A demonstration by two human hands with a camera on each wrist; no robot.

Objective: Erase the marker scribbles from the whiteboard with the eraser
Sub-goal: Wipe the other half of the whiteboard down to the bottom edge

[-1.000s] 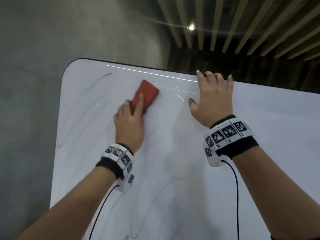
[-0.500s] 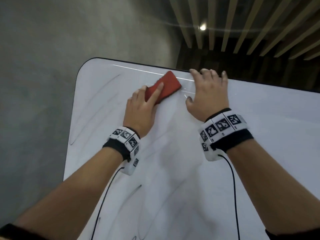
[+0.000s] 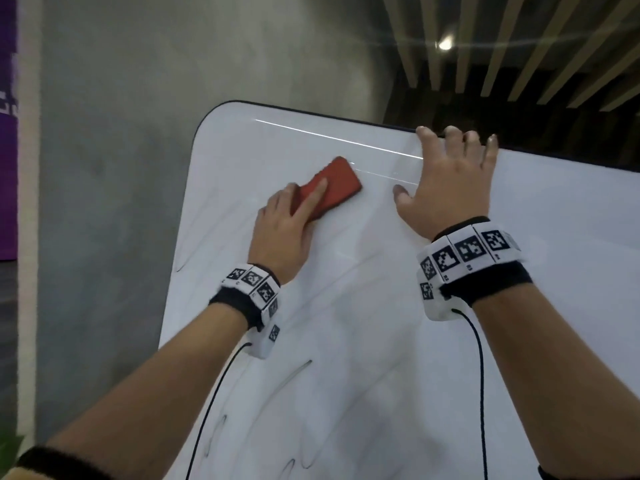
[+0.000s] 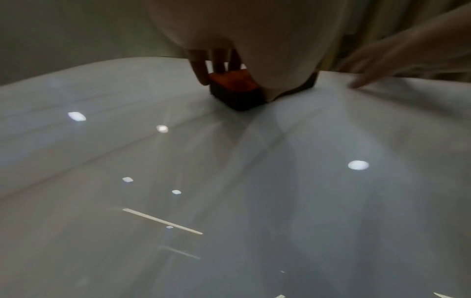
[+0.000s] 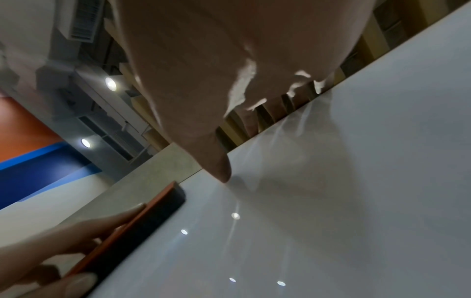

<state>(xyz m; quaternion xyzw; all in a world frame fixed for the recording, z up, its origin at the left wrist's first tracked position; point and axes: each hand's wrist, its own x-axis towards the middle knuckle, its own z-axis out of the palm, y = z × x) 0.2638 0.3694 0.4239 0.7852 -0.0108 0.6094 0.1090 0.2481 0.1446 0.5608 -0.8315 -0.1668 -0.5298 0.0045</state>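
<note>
Eraser [image 3: 337, 181] in left hand [image 3: 282, 233], coded wristbands [image 3: 467, 254]

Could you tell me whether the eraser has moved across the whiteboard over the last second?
Yes. The eraser first slid up toward the whiteboard's top edge, then back down and left, away from it, under the left hand.

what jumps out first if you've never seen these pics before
The red eraser stands out most, pressed against the whiteboard near its top left corner by the left hand. The right hand lies spread on the board beside it, fingertips at the top edge. Faint grey marker strokes show lower down, near the left forearm.
</note>
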